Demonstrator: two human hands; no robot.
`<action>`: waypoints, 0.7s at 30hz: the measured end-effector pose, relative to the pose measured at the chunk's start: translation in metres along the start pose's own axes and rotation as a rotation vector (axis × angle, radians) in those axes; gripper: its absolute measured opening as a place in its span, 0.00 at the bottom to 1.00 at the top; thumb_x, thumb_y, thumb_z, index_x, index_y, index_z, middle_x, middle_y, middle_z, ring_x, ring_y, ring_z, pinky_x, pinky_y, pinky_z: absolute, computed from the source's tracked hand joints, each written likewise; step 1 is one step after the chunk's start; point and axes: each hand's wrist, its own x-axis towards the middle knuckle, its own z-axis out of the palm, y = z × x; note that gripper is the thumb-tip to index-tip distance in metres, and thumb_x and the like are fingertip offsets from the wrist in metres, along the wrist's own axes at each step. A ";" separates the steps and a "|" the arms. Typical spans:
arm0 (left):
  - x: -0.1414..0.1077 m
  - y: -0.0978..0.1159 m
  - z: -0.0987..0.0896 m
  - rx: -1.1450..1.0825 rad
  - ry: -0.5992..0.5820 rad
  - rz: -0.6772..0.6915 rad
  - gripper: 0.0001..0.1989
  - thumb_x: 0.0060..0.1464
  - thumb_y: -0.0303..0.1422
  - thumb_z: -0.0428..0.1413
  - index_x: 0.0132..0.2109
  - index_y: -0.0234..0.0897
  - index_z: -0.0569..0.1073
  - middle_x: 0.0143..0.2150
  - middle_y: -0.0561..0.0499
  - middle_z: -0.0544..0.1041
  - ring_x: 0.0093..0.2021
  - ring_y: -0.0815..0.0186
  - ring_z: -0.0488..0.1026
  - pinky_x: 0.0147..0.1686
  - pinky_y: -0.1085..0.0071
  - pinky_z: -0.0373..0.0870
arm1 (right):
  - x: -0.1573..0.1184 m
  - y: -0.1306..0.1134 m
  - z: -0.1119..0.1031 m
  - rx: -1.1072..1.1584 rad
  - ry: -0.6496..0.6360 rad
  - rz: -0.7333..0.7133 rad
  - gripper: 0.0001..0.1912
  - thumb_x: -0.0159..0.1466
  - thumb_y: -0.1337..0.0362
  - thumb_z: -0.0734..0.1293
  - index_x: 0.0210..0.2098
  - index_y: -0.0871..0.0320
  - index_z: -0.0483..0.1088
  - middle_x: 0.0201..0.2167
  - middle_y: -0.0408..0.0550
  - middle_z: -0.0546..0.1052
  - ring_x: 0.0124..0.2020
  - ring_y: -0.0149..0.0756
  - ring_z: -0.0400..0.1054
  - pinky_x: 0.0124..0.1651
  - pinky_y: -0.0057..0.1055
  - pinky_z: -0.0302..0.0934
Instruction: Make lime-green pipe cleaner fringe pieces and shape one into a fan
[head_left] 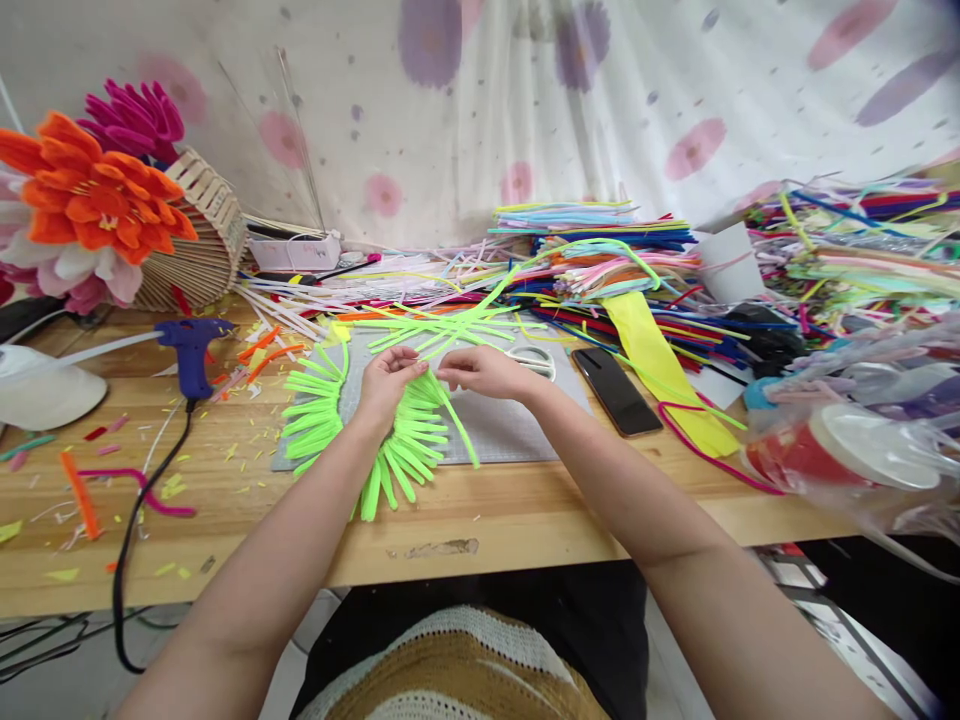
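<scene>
- Bending neon-green pipe cleaners into loops is the step in hand; your left hand (386, 385) closes on the green looped fan (360, 430) at centre frame, on the grey mat (502, 430).
- Your right hand (484, 372) pinches one green stem (459, 425) beside it.
- Next move, judged: fold that stem tight against the last loop, keeping spacing even.
- Scissors (534, 360) and phone (616, 390) lie right of centre.

I see a pale wooden tabletop (480, 520) with a grey cutting mat (510, 425) lying at its middle. On the mat rest a fan of looped neon green pipe cleaners (322, 415) and a pair of scissors (534, 360). A black phone (616, 390) lies just right of the mat, and a blue glue gun (191, 350) stands to its left. Heaps of mixed pipe cleaners (615, 270) crowd the far edge, and small cuttings (172, 488) litter the left side.
</scene>
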 end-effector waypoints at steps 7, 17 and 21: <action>0.001 -0.002 0.000 0.072 -0.093 -0.071 0.24 0.21 0.35 0.68 0.29 0.33 0.69 0.21 0.56 0.72 0.23 0.72 0.68 0.29 0.74 0.63 | 0.011 0.014 0.015 0.615 0.115 0.075 0.16 0.52 0.54 0.66 0.32 0.60 0.66 0.25 0.42 0.70 0.23 0.24 0.61 0.29 0.25 0.59; 0.000 -0.004 -0.002 0.081 -0.082 -0.191 0.25 0.27 0.36 0.67 0.36 0.35 0.69 0.25 0.53 0.75 0.24 0.68 0.72 0.26 0.72 0.67 | -0.006 0.020 0.027 -0.173 0.410 -0.045 0.09 0.60 0.62 0.61 0.33 0.60 0.70 0.29 0.47 0.73 0.31 0.30 0.64 0.35 0.27 0.55; -0.001 -0.005 -0.002 0.128 -0.085 -0.221 0.26 0.28 0.36 0.67 0.39 0.35 0.71 0.25 0.52 0.76 0.23 0.67 0.72 0.26 0.71 0.67 | -0.007 0.018 0.019 -0.363 0.337 -0.238 0.12 0.62 0.63 0.60 0.41 0.56 0.71 0.39 0.51 0.72 0.39 0.33 0.65 0.39 0.28 0.56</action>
